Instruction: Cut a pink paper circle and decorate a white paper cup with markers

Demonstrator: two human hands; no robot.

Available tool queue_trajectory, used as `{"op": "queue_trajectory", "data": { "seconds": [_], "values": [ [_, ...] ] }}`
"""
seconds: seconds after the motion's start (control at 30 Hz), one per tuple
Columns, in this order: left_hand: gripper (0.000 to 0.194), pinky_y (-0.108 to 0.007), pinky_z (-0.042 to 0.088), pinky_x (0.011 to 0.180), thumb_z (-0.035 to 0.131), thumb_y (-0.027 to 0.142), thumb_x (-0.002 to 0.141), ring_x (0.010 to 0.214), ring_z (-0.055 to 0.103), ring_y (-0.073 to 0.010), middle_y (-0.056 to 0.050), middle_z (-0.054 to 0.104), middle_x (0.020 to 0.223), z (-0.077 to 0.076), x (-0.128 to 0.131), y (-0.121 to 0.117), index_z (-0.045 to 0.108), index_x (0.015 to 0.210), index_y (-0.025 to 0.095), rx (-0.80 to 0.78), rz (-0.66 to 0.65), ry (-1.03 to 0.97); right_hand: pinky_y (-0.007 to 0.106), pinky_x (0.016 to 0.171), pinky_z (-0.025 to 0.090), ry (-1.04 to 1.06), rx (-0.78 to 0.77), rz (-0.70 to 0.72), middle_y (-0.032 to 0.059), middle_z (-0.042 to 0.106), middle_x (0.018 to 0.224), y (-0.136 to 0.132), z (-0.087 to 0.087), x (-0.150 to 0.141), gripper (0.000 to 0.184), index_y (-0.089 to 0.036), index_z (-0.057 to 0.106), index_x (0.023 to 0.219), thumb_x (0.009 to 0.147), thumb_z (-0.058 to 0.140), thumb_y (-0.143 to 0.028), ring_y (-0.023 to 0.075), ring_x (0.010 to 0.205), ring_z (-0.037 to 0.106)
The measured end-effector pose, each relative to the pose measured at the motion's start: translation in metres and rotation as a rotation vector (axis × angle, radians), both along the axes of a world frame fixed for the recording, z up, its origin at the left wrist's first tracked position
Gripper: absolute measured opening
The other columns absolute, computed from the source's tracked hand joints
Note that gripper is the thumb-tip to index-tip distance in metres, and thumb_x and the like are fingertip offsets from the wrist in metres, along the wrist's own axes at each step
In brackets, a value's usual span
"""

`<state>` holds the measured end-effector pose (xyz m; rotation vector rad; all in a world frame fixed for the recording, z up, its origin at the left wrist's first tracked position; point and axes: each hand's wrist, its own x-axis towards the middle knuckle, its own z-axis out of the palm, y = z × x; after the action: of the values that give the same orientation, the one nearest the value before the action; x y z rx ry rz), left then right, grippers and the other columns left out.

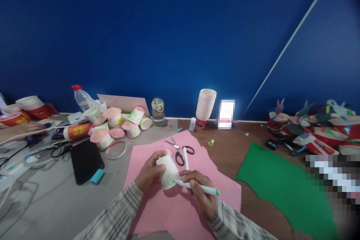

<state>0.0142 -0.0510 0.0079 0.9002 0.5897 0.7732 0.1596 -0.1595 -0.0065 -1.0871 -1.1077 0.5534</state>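
Note:
My left hand [151, 170] is wrapped round a white paper cup [169, 172], tilted above pink paper [149, 210]. Faint green lines are drawn on the cup's side. Between the fingers of my right hand [201, 191] is a white marker [197, 186] with a green end; its tip meets the cup near the lower edge. Just beyond, black-handled scissors [180, 153] lie partly spread on the pink paper. A second white pen [186, 158] with a yellow end lies beside them, its lower end close to my right hand.
Decorated paper cups [112, 118] with pink tops cluster at the back left, by a glass jar [158, 111]. A cup stack [206, 105] and a glue stick [192, 124] stand at the back. Green paper [281, 180] lies right; a black phone [86, 161] lies left. Another person's hand [22, 131] shows far left.

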Motion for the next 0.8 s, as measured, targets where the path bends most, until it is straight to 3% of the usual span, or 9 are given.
{"op": "queue_trajectory", "data": {
  "seconds": [0.07, 0.17, 0.3, 0.47, 0.8],
  "values": [
    [0.051, -0.026, 0.041, 0.046, 0.078, 0.026, 0.047, 0.053, 0.051, -0.0169, 0.002, 0.059, 0.064, 0.0005, 0.0001, -0.0003, 0.058, 0.093, 0.021, -0.004, -0.001, -0.006, 0.038, 0.067, 0.052, -0.022, -0.01, 0.026, 0.0063, 0.071, 0.063, 0.0001, -0.0008, 0.0008, 0.03, -0.021, 0.073, 0.067, 0.078, 0.051, -0.038, 0.0297, 0.073, 0.065],
    [0.05, -0.026, 0.04, 0.046, 0.078, 0.026, 0.048, 0.053, 0.051, -0.0167, 0.002, 0.058, 0.064, -0.0004, -0.0001, -0.0003, 0.058, 0.094, 0.022, -0.004, -0.001, -0.008, 0.041, 0.071, 0.051, 0.023, -0.012, 0.049, 0.0021, 0.062, 0.047, 0.0008, -0.0017, 0.0005, 0.032, -0.021, 0.073, 0.065, 0.078, 0.05, -0.04, 0.0294, 0.068, 0.065],
    [0.05, -0.026, 0.04, 0.045, 0.078, 0.027, 0.047, 0.051, 0.051, -0.0166, 0.003, 0.058, 0.064, -0.0013, 0.0, -0.0004, 0.058, 0.093, 0.023, -0.007, 0.003, 0.008, 0.036, 0.054, 0.052, 0.166, -0.051, 0.044, -0.003, 0.051, 0.037, 0.0021, -0.0038, -0.0015, 0.031, -0.02, 0.072, 0.068, 0.078, 0.051, -0.041, 0.0238, 0.046, 0.059],
    [0.049, -0.025, 0.038, 0.044, 0.077, 0.027, 0.048, 0.05, 0.05, -0.016, 0.004, 0.056, 0.061, -0.0006, 0.0003, -0.001, 0.057, 0.094, 0.024, -0.007, -0.005, 0.006, 0.025, 0.033, 0.042, 0.194, -0.085, 0.057, -0.0031, 0.051, 0.038, 0.0024, -0.0045, -0.0025, 0.029, -0.018, 0.071, 0.071, 0.078, 0.052, -0.038, 0.0168, 0.034, 0.048],
    [0.051, -0.025, 0.039, 0.045, 0.078, 0.026, 0.046, 0.052, 0.051, -0.0162, 0.003, 0.057, 0.063, 0.002, -0.0003, -0.0005, 0.058, 0.092, 0.023, -0.003, 0.01, 0.019, 0.023, 0.033, 0.04, 0.14, -0.072, 0.038, -0.0042, 0.049, 0.036, 0.0039, 0.0029, -0.0029, 0.03, -0.018, 0.07, 0.068, 0.077, 0.051, -0.039, 0.0151, 0.033, 0.045]
  ]
}}
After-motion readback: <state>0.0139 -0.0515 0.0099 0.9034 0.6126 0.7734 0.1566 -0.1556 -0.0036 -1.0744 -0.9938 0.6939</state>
